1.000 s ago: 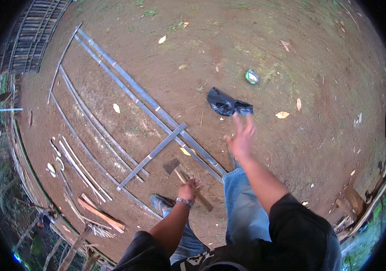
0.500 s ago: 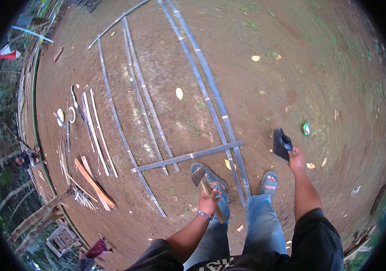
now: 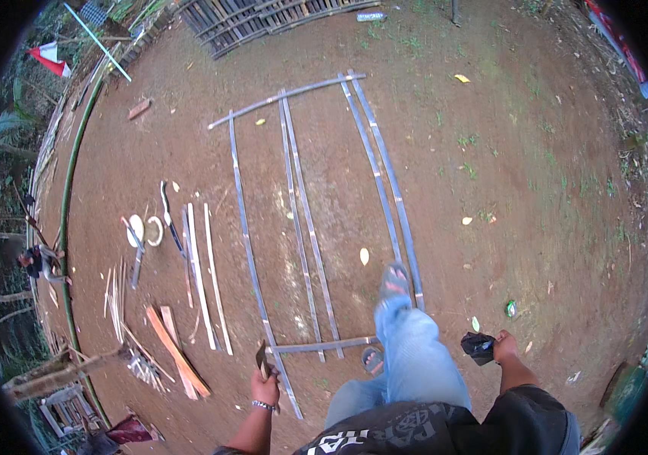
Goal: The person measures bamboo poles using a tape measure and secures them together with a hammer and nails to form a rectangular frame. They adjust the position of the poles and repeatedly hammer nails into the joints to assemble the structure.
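Observation:
My left hand [image 3: 265, 389], with a bracelet at the wrist, is closed round the wooden handle of a hatchet [image 3: 262, 361]. Its dark metal head points up and away from me. In my right hand [image 3: 504, 348] a crumpled black plastic bag [image 3: 478, 347] hangs out to the right. What the bag contains, if anything, is hidden. Between and ahead of my hands, a frame of long bamboo strips [image 3: 241, 220] lies on the dirt. A crosspiece [image 3: 324, 346] spans its near end and another crosspiece [image 3: 286, 97] its far end. One of my feet is inside the frame.
Left of the frame lie pale strips [image 3: 196, 273], an orange-brown plank [image 3: 176, 350], a saw [image 3: 172, 224] and white rolls [image 3: 155, 230]. A slatted bamboo panel [image 3: 248, 23] is at the far end. Someone sits [image 3: 42, 262] at the left edge. A green can [image 3: 511, 309] lies right.
I have stepped forward, one foot now over the near crosspiece. My left hand with the hatchet has swung left, and the bag in my right hand has dropped lower in view.

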A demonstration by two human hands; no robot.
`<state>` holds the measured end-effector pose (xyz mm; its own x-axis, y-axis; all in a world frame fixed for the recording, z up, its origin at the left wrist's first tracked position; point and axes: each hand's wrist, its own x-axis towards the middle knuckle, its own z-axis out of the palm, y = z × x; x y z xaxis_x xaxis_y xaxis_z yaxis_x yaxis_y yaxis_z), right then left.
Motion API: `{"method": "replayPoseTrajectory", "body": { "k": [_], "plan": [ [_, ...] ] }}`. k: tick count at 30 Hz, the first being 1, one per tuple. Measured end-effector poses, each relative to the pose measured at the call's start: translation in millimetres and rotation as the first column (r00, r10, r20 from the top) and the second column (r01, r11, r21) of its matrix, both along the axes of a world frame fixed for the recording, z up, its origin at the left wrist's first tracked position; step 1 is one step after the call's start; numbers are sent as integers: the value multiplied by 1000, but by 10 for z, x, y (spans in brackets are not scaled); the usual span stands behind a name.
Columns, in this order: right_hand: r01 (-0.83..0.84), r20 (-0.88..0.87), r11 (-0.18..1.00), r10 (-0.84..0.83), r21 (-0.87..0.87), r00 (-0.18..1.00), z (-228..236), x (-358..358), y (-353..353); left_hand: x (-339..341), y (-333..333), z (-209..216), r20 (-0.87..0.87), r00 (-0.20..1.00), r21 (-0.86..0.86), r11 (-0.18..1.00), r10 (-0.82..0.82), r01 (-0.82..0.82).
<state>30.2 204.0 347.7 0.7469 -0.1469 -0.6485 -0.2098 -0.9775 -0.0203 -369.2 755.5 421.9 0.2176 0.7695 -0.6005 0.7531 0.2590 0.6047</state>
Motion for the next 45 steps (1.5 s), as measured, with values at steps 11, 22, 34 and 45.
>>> {"method": "replayPoseTrajectory", "body": {
  "k": [11, 22, 34, 45],
  "plan": [
    [-14, -36, 983, 21, 185, 999, -742, 1963, 2606, 2452, 2226, 440, -379, 688, -297, 786, -619, 543],
    [91, 155, 962, -134, 256, 979, -994, 5232, 5433, 5434, 4761, 715, -109, 841, -202, 840, -530, 503],
    [-19, 451, 996, -21, 84, 892, -799, 7037, 7059, 8369, 6861, 941, 160, 416, -642, 226, -895, 733],
    [217, -283, 939, -139, 266, 949, 2497, 3290, 7770, 9145, 7284, 1204, 89, 168, -792, 33, -982, 610]
  ]
}}
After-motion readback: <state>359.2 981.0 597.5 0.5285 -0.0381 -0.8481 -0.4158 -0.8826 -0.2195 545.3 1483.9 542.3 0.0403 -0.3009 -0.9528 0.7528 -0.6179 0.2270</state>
